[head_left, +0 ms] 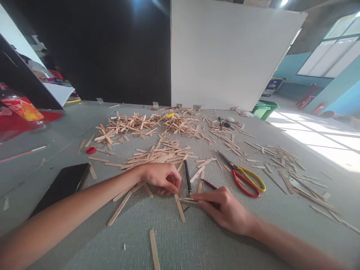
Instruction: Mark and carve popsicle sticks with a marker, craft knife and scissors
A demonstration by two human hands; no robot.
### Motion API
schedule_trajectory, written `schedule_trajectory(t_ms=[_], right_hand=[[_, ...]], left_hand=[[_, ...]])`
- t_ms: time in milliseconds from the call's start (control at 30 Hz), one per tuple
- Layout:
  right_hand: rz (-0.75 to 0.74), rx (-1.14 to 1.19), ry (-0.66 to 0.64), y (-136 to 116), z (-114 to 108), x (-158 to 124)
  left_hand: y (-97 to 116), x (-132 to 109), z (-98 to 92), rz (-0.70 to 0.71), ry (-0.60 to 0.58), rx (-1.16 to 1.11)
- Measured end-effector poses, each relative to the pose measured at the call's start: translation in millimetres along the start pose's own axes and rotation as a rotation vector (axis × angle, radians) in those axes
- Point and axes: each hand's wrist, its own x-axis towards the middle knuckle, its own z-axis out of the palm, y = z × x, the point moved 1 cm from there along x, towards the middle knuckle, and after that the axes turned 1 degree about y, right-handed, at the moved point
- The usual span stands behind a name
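My left hand (pixel 165 179) is closed, its thumb and fingers pinching the upper end of a wooden craft stick (pixel 180 210) that slants down over the table. Across from it, my right hand (pixel 226 208) grips a slim, pale, pointed tool (pixel 189 200) that looks like tweezers. Its tip meets the craft stick just below my left fingertips. A dark pencil (pixel 208 183) pokes out beyond my right hand; whether the fingers hold it is hidden. Between the hands lies a black pen (pixel 187 176). More craft sticks (pixel 157 155) are heaped behind my left hand.
Scissors with red and yellow handles (pixel 244 180) lie beyond my right hand. A black phone (pixel 63 185) is beside my left forearm, near a red ring (pixel 90 150). Piled sticks (pixel 132 123) line the back below a black and white panel (pixel 222 52). A bottle (pixel 21 107) stands far left.
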Motion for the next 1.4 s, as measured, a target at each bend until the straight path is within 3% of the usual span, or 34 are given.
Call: schedule_trajectory(t_ms=[667,1100,1200,1333,1400], right_hand=[[-0.056,-0.001,-0.047,4.1,-3.7,-0.9],[-0.033,-0.033,-0.007,4.9,-0.9,-2.1],[0.037,-0.049,0.125,6.7,1.0,-4.9],[0.226,-0.064,0.475,14.2,0.8,-7.9],[0.244,-0.067,0.571,17.1,0.8,-8.1]], left_hand=[[-5.6,1.5,-1.9,0.046,-0.029,-0.023],[-3.3,0.0,-0.4,0.020,0.027,-0.016],[2.1,0.6,-0.1,0.039,0.186,-0.037],[26.7,-0.7,11.3,0.160,0.572,-0.130],[46.2,-4.7,24.4,0.258,0.722,-0.275]])
